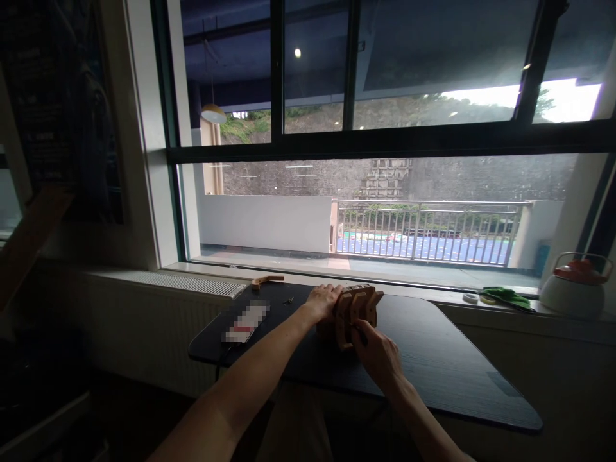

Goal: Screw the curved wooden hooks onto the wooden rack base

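From my head camera, my left hand (pixel 323 301) grips the far left side of the slatted wooden assembly (pixel 357 309), which stands near the middle of the dark table (pixel 443 366) by the window, and my fingers are wrapped over its top. My right hand (pixel 378 350) presses against its near face with the fingers (pixel 360 328) drawn narrow, though I cannot tell whether they pinch anything. Left of it on the table lie a curved wooden piece (pixel 267 280), some small screws (pixel 289 300) and a blurred flat object (pixel 245 322); a white kettle (pixel 573 289) sits on the sill well apart to the right.
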`<state>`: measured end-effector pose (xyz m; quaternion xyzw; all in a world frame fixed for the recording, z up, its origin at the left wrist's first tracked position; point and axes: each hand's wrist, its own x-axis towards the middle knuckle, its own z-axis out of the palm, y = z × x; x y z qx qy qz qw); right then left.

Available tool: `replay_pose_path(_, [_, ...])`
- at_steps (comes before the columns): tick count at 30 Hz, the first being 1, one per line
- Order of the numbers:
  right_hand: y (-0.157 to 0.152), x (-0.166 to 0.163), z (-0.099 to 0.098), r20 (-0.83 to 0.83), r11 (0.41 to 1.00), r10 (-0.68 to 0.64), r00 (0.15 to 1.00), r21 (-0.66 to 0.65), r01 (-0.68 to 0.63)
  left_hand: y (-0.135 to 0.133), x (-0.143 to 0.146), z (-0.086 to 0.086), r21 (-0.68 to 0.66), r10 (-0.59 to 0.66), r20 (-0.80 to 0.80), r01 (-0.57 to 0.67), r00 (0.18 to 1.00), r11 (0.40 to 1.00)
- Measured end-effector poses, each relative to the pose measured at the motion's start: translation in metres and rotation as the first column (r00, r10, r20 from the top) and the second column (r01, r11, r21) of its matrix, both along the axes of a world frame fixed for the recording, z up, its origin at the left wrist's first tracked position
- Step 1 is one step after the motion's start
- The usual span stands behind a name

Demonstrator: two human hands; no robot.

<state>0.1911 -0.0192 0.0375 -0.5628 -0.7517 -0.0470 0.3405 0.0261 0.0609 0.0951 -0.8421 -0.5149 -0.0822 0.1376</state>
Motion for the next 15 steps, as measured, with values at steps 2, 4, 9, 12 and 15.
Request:
replay_pose_path(2, [0.0010,-0.0002,0.0001,0.003,1.000,0.007,1.000,0.001,-0.007,0.0002,0.0000,-0.0003,0.003,-0.001,0.000,0.001,1.000,1.000])
replay_pose_path(4, [0.0019,0.0000,0.0004,0.006,1.000,0.012,1.000,0.006,-0.012,0.0003,0.0002,-0.0005,0.006,-0.001,-0.002,0.001,1.000,1.000])
replay_pose_path(9, [0.0047,0.0016,-0.0006,0.012,0.999,0.019,1.000,0.032,-0.020,0.0002,0.0008,-0.0003,0.012,0.004,-0.007,-0.004,1.000,1.000])
replay_pose_path(12, [0.0062,0.0023,-0.0014,0.032,0.998,0.022,0.999,0.050,-0.024,0.0005,0.0009,-0.0006,0.018,0.005,-0.009,-0.005,1.000,1.000])
replay_pose_path(15, [0.0057,0.0030,-0.0007,0.093,0.996,0.038,0.995,0.074,-0.045,0.0010,0.0011,-0.0009,0.026,0.004,-0.012,-0.004,1.000,1.000])
